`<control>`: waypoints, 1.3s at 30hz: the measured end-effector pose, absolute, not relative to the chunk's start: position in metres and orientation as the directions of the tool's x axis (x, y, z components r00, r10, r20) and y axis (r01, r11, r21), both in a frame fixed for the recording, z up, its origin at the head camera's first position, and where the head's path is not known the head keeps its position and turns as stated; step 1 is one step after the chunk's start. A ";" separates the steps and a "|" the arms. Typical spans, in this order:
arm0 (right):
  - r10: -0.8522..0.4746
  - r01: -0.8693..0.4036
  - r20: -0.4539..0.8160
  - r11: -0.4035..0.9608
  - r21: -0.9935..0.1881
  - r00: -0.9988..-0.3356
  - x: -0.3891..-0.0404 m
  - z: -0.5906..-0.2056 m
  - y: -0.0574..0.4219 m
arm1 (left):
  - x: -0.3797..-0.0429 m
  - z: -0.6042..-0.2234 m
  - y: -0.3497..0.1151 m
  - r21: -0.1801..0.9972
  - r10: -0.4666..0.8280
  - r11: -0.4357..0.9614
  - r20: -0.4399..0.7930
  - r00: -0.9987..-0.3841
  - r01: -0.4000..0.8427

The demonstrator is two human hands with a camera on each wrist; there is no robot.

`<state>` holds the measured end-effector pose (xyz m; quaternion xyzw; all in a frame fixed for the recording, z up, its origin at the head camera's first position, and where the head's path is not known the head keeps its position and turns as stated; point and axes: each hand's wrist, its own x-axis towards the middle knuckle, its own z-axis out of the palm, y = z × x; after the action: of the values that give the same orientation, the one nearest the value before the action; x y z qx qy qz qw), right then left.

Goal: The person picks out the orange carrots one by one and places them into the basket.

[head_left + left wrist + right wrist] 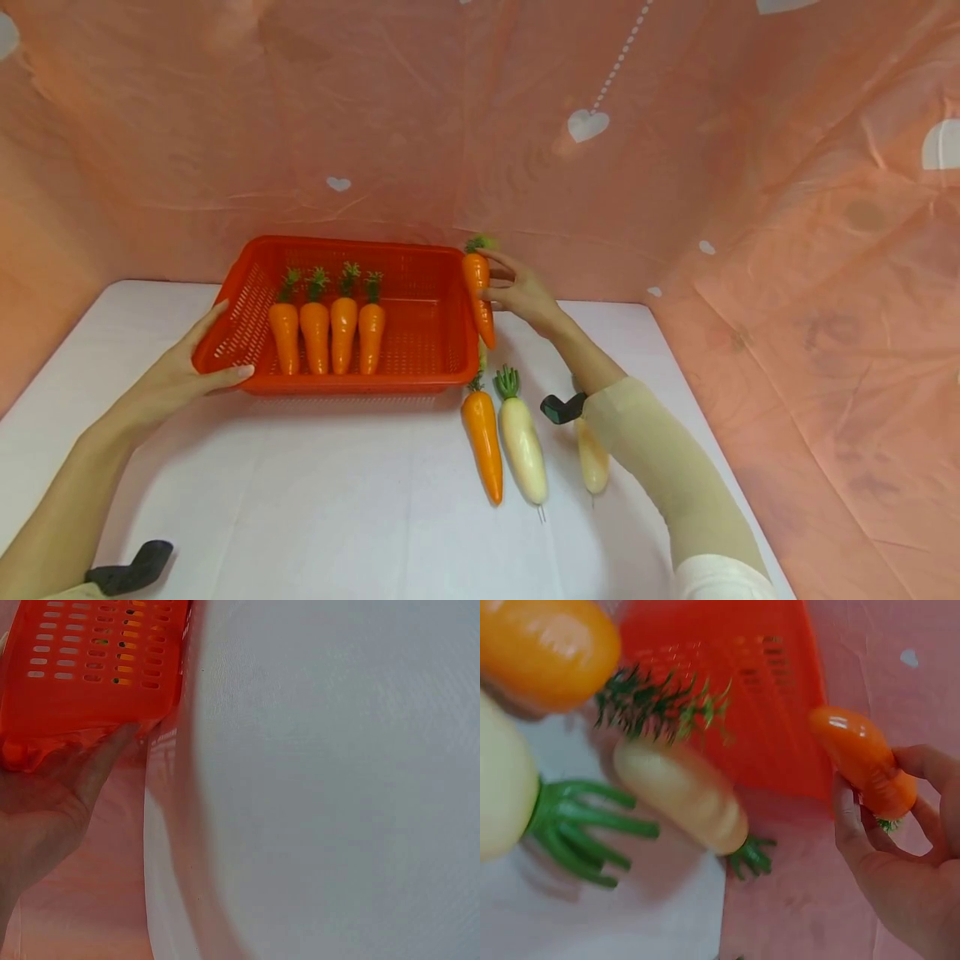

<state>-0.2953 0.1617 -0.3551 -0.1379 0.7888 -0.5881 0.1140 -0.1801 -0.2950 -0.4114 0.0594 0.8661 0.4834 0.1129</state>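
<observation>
A red plastic basket (360, 384) with slotted walls holds several orange carrots (343, 333) side by side, their green tops toward the back. My left hand (180, 367) grips its left end, thumb over the front rim; the left wrist view shows fingers (109, 761) under the basket's end wall (90, 709). At the right rim, my right hand (525, 293) pinches another carrot (477, 287) between thumb and fingers, green top up and tip downward. In the right wrist view this carrot (862, 761) is beside the basket's wall (780, 750).
On the white table (322, 500), right of the basket, lie a loose carrot (483, 446) and a white radish (525, 450). A second white radish (592, 458) is partly under the right forearm. Another pale radish (682, 791) lies close to the basket. Pink cloth (450, 125) hangs behind.
</observation>
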 end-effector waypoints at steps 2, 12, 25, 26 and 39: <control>-0.366 -0.093 -0.010 0.264 -0.960 -0.930 -0.294 -0.352 0.155 | -0.180 -0.412 -0.295 0.850 0.211 0.526 -0.142 -0.967 -0.010; -0.387 -0.076 -0.033 0.264 -0.962 -0.922 -0.296 -0.348 0.117 | -0.178 -0.414 -0.297 0.844 0.210 0.536 -0.151 -0.966 -0.016; -0.375 -0.058 -0.110 0.410 -0.910 -0.921 -0.297 -0.366 0.062 | -0.178 -0.415 -0.296 0.861 0.201 0.507 -0.156 -0.967 -0.034; -0.366 -0.060 -0.112 0.427 -0.902 -0.924 -0.296 -0.369 0.059 | -0.178 -0.415 -0.296 0.863 0.203 0.505 -0.155 -0.967 -0.033; -0.266 -0.099 -0.107 0.658 -0.746 -0.958 -0.302 -0.393 0.034 | -0.180 -0.412 -0.298 0.864 0.205 0.503 -0.162 -0.965 -0.039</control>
<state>-0.3018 0.0345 -0.3926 -0.1010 0.9046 -0.4008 0.1041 -0.1799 -0.2979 -0.4119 0.0484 0.8581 0.4963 0.1226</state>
